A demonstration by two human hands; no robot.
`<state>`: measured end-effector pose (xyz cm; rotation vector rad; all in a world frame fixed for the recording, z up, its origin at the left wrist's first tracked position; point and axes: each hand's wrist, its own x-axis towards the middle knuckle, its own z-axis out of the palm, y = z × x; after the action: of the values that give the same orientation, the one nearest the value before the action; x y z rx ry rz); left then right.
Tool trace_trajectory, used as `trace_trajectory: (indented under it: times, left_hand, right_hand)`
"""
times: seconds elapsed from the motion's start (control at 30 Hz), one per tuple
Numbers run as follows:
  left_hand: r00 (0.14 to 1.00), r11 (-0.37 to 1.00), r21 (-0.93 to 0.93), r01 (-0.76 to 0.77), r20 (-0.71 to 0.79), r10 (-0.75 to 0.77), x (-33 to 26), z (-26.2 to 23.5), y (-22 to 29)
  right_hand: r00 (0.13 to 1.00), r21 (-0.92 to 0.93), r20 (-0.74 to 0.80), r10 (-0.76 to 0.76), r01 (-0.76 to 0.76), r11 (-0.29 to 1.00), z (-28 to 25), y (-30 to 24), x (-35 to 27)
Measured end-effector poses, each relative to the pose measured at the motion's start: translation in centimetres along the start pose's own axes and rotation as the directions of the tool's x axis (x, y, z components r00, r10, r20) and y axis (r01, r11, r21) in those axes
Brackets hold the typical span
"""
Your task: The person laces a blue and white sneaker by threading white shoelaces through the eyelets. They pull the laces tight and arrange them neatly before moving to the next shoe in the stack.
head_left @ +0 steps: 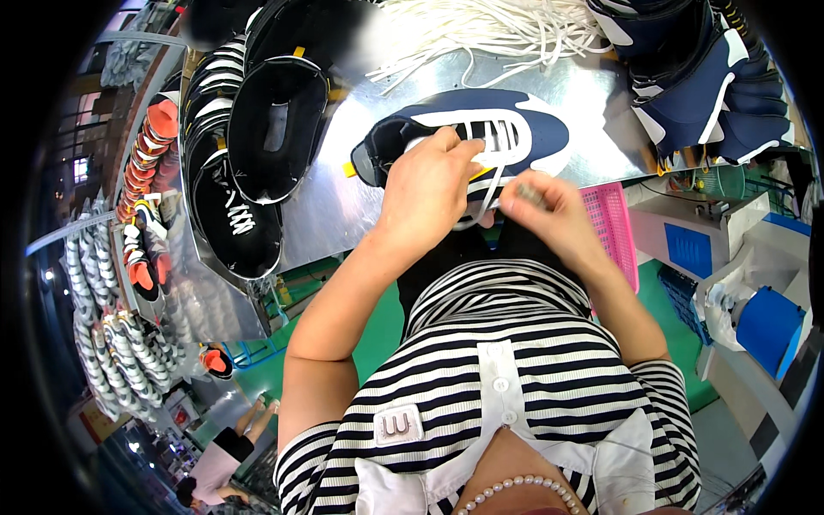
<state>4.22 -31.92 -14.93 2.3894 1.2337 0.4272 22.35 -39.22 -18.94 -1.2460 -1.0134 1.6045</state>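
Observation:
A navy and white shoe upper [549,130] lies on its side of the metal table's near edge, toe to the right. White lace runs in rows across its throat. My left hand [432,178] is closed on the upper beside the lace rows, its fingers curled over the throat edge. From there a loose white shoelace [491,196] loops down over the table edge toward my right hand. Thumb and fingers of my right hand [542,206] are pinched together just right of that loop, on the lace as far as I can see; its tip is hidden.
A heap of white laces [506,34] covers the table's far side. Dark uppers [279,129] are stacked at left, navy and white uppers [682,112] at right. Below the table edge stands a pink basket [611,227]. Another person [219,463] is far off at lower left.

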Motion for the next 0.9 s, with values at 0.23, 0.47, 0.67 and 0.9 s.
trace_trajectory:
  times: [0.23,0.47,0.67,0.9]
  left_hand:
    - [0.987,0.965,-0.241,-0.104,-0.146,0.069,0.2,-0.7,1.2]
    - [0.974,0.990,-0.061,-0.128,-0.196,0.114,0.8,-1.7,0.7]
    - [0.998,0.997,-0.060,0.052,0.024,-0.051,0.3,0.1,-0.9]
    - [0.998,0.986,-0.157,0.059,0.036,-0.054,0.7,0.2,-0.9]
  right_hand:
    - [0.941,-0.193,-0.278,-0.191,0.141,0.971,1.0,-0.2,1.2]
    - [0.991,-0.113,0.129,-0.037,0.052,0.992,0.3,2.0,-2.2]
    - [0.944,-0.183,-0.145,-0.298,0.270,0.945,-0.5,-1.8,2.1]
    - [0.878,-0.196,-0.253,-0.406,0.365,0.910,-1.5,-1.1,5.9]
